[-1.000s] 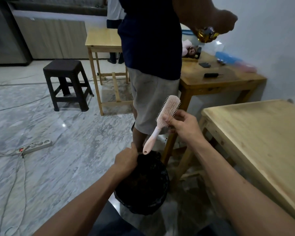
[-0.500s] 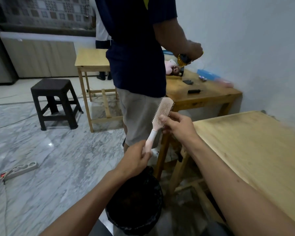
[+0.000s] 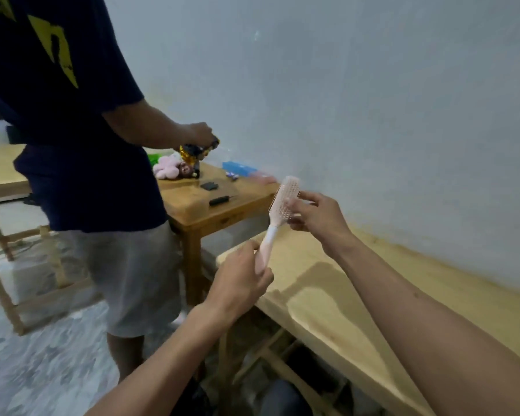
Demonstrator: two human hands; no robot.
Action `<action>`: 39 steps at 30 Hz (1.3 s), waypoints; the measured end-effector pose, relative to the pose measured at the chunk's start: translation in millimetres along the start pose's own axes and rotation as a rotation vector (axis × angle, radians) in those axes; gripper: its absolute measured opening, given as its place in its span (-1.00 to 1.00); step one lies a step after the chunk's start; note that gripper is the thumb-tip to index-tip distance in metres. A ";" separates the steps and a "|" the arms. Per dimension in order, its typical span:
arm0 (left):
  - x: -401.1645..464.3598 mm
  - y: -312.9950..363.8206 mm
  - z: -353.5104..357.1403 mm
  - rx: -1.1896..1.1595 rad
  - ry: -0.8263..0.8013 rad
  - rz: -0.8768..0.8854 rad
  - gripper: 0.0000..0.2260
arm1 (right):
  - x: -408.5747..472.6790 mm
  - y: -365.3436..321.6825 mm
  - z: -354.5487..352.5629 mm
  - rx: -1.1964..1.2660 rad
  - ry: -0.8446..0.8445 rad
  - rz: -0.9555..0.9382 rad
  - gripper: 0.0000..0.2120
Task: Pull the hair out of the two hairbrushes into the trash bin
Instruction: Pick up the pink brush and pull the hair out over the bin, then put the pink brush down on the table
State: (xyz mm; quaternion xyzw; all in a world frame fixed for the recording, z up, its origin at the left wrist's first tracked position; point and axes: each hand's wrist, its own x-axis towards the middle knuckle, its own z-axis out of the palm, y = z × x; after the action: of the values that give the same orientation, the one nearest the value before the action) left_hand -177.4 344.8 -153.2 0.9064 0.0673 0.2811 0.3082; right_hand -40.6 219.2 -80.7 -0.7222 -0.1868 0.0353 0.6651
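Observation:
A pink hairbrush [image 3: 279, 207] stands almost upright in the air above the near corner of a light wooden table [image 3: 357, 304]. My left hand [image 3: 240, 280] grips the brush's handle from below. My right hand [image 3: 315, 216] holds the bristled head, fingers pinched against the bristles. No hair shows clearly on the brush. The black trash bin [image 3: 192, 400] is only a dark sliver at the bottom edge, between my forearms. A second hairbrush is not in view.
A person in a dark shirt and grey shorts [image 3: 81, 175] stands close on the left, working at a darker wooden table [image 3: 222, 211] with a plush toy [image 3: 168, 169] and small items. A grey wall runs along the right.
My view has swung up and to the right. Both hands lifted the brush from above the bin to above the table corner; my left hand now fully grips the handle.

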 end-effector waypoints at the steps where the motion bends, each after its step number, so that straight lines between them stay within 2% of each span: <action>1: 7.5 13.9 11.3 0.022 0.002 0.012 -0.61 | 2.2 0.6 -17.4 -0.009 0.042 0.011 -0.67; 4: 22.7 51.9 45.0 0.095 -0.051 0.053 -0.66 | 8.4 10.7 -71.9 -0.049 0.162 0.050 -0.65; 10: 40.8 97.7 115.3 0.117 -0.205 0.157 -0.77 | 10.6 51.9 -168.3 -0.094 0.347 0.178 -0.83; 16: 59.5 118.3 178.9 0.119 -0.407 0.196 -0.78 | 27.8 97.0 -221.6 -0.084 0.450 0.338 -0.83; 24: 87.7 118.2 215.5 0.084 -0.455 0.203 -0.78 | 68.9 127.1 -238.5 -0.200 0.454 0.506 -0.79; 39: 123.5 114.9 244.8 0.112 -0.469 0.211 -0.78 | 101.3 146.0 -248.5 -0.423 0.455 0.480 -0.71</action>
State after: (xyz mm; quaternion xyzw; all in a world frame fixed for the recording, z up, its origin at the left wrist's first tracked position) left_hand 54.5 161.8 -186.5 0.9644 -0.0854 0.0897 0.2336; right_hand 160.4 9.3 -174.8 -0.8558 0.1365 -0.0103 0.4988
